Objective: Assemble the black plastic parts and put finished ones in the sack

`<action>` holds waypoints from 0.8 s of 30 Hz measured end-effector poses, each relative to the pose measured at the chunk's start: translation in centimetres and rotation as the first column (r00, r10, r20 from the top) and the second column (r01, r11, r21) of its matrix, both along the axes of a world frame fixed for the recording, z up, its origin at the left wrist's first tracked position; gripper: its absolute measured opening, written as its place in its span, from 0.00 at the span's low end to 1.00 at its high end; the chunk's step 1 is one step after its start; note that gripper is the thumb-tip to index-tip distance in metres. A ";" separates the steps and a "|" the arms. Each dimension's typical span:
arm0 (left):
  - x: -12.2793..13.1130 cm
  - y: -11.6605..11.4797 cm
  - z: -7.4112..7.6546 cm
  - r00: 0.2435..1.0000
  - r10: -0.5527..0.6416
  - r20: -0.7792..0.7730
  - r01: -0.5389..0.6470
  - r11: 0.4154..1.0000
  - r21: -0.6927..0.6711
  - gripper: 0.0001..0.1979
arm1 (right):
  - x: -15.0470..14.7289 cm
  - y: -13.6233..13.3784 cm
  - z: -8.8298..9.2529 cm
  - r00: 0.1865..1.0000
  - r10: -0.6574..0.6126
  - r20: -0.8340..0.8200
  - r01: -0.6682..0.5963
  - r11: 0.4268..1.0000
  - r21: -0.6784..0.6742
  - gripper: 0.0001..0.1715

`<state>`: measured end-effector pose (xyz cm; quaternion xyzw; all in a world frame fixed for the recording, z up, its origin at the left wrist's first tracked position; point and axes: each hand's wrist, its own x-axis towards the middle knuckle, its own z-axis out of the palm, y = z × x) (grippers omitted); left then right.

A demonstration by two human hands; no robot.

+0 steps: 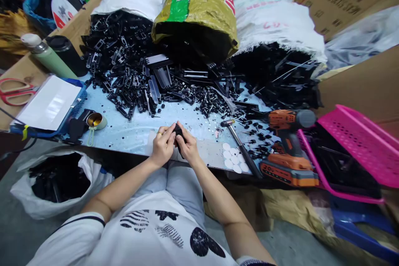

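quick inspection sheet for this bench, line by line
surface: pale blue table, strewn with loose bits
job's things: small black part, at the near edge
clutter: heap of black parts, hammer, orange drill, red scissors
hands: left hand and right hand both pinch the small black part
cables: thin dark lead at the left edge
surroundings: open sacks behind, pink basket right, white bag on the floor

A pale blue tabletop [131, 131] is strewn with a heap of small black plastic parts [124, 70], which spills from a green and yellow woven sack [199, 4] lying at the far edge. Near the front edge lie a hammer with a black handle [242, 149], a cluster of white round discs [232, 158], an orange and black cordless drill [288, 145] and a small brass cup with a green handle [95, 120].
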<state>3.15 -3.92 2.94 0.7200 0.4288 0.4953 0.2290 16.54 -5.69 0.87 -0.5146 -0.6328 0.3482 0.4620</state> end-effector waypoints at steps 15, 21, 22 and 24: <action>-1.7 2.9 -1.8 0.458 -0.439 -0.773 0.450 0.865 -0.224 0.22 | 22.4 16.1 1.0 0.324 -0.317 0.891 0.644 0.764 0.038 0.21; -1.9 3.2 -1.3 0.414 -0.290 -0.863 0.254 0.947 -0.196 0.18 | 28.5 20.0 0.9 0.313 -0.342 0.886 0.735 0.678 0.002 0.22; -2.1 3.2 -1.3 0.406 -0.276 -0.871 0.237 0.952 -0.192 0.18 | 28.9 20.5 1.0 0.324 -0.350 0.879 0.757 0.653 -0.019 0.23; -2.4 3.1 -1.6 0.396 -0.256 -0.882 0.213 0.960 -0.183 0.18 | 29.6 21.5 1.2 0.371 -0.361 0.856 0.794 0.602 -0.090 0.25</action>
